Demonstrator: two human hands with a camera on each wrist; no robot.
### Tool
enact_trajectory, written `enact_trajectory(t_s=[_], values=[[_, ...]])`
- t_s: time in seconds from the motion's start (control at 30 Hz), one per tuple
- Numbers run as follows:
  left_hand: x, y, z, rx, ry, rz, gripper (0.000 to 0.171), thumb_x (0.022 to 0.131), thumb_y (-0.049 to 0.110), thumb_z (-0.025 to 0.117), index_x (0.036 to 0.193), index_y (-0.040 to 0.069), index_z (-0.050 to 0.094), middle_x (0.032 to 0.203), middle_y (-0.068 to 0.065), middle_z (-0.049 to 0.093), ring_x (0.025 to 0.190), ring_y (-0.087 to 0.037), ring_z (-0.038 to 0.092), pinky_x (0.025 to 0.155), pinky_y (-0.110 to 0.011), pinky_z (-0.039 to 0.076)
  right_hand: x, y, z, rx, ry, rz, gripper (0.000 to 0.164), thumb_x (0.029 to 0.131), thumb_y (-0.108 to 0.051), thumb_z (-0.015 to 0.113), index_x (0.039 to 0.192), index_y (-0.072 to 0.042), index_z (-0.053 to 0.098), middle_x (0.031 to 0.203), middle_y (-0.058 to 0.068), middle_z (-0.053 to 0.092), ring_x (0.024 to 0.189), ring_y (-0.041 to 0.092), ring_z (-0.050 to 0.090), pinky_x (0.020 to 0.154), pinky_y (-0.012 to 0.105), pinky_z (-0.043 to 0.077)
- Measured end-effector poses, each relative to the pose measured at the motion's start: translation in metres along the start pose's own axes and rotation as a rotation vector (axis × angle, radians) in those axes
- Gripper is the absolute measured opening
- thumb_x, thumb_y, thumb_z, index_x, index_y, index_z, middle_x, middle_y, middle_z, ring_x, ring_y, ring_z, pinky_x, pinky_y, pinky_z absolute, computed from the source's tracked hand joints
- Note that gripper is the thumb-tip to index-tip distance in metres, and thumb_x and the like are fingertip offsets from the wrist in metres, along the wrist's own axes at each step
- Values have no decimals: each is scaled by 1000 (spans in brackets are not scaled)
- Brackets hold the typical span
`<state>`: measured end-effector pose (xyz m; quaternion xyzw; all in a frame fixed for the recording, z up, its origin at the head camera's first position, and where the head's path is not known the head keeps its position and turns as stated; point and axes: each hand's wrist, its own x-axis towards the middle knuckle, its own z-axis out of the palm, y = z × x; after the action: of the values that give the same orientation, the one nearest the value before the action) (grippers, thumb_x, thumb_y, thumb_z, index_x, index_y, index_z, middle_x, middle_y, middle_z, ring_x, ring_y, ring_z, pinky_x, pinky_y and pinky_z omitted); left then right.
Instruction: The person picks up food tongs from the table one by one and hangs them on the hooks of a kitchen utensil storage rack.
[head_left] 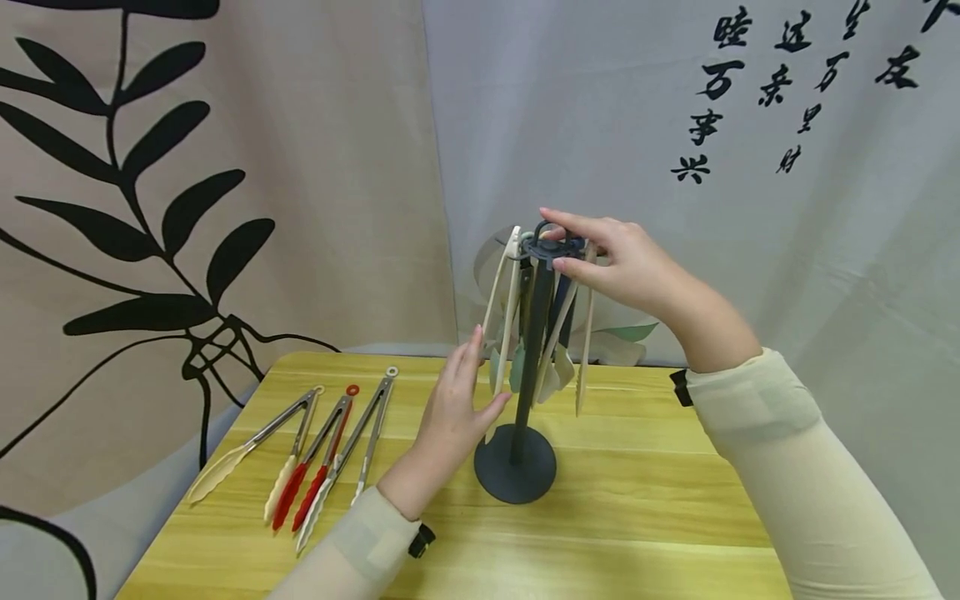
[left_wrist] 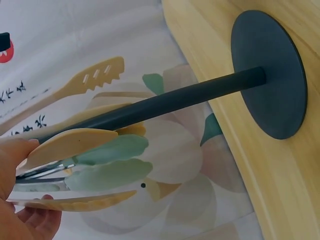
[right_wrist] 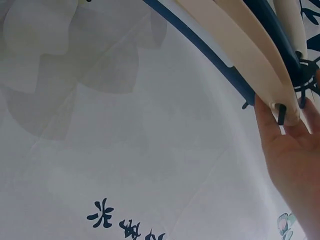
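A dark utensil stand (head_left: 516, 462) with a round base and upright pole stands on the table, slightly tilted. My right hand (head_left: 622, 254) grips its hooked top between thumb and fingers. Light wooden tongs (head_left: 507, 321) hang splayed from the stand's left side. My left hand (head_left: 453, 404) is beside the pole, with thumb and fingers around the tongs' arms; in the left wrist view a finger lies against the lower arm. Mint-tipped tongs (left_wrist: 110, 172) and a slotted wooden turner (left_wrist: 95, 77) hang on the stand too. The right wrist view shows a wooden utensil (right_wrist: 250, 55) on a hook by my right fingers.
On the left of the wooden table (head_left: 637, 500) lie tongs with cream tips (head_left: 225, 471), tongs with red tips (head_left: 288, 496) and tongs with white tips (head_left: 315, 512). A printed curtain (head_left: 360, 167) hangs behind the table.
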<state>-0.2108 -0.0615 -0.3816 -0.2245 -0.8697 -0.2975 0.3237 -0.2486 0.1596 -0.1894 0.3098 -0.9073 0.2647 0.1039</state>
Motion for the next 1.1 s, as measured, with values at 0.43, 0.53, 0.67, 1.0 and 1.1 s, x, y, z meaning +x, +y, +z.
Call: enact_trajectory(t_s=[0.43, 0.53, 0.67, 1.0, 1.1], values=[[2, 0, 10, -59, -17, -47, 99, 76, 19, 80, 152, 11, 17, 134, -14, 44, 114, -24, 52, 97, -34, 48, -5, -5, 5, -63, 70, 52, 56, 93, -30, 61, 145, -32, 39, 126, -8, 59, 84, 19, 42, 71, 33, 38], [2, 1, 12, -64, -13, -47, 100, 75, 19, 81, 152, 12, 17, 133, -14, 44, 112, -24, 52, 97, -35, 48, -6, -7, 6, -70, 74, 71, 57, 93, -29, 61, 145, -33, 39, 126, -9, 59, 84, 18, 42, 71, 32, 39], [2, 0, 14, -61, -4, -43, 99, 75, 17, 81, 151, 11, 18, 131, -14, 44, 111, -24, 52, 97, -34, 48, -6, -9, 7, -72, 78, 78, 57, 93, -29, 61, 145, -32, 39, 126, -8, 60, 84, 18, 42, 70, 32, 39], [3, -2, 17, -89, -19, -66, 99, 75, 16, 80, 152, 11, 17, 133, -14, 43, 116, -25, 50, 100, -35, 45, -7, -12, 6, -78, 55, 94, 57, 94, -29, 59, 146, -31, 36, 128, -7, 58, 87, 19, 41, 71, 33, 38], [2, -2, 17, -99, -32, -83, 97, 76, 18, 80, 151, 10, 19, 134, -14, 44, 117, -25, 50, 100, -36, 45, -8, -13, 6, -80, 52, 100, 57, 94, -29, 59, 146, -31, 35, 128, -7, 58, 87, 19, 41, 72, 33, 38]])
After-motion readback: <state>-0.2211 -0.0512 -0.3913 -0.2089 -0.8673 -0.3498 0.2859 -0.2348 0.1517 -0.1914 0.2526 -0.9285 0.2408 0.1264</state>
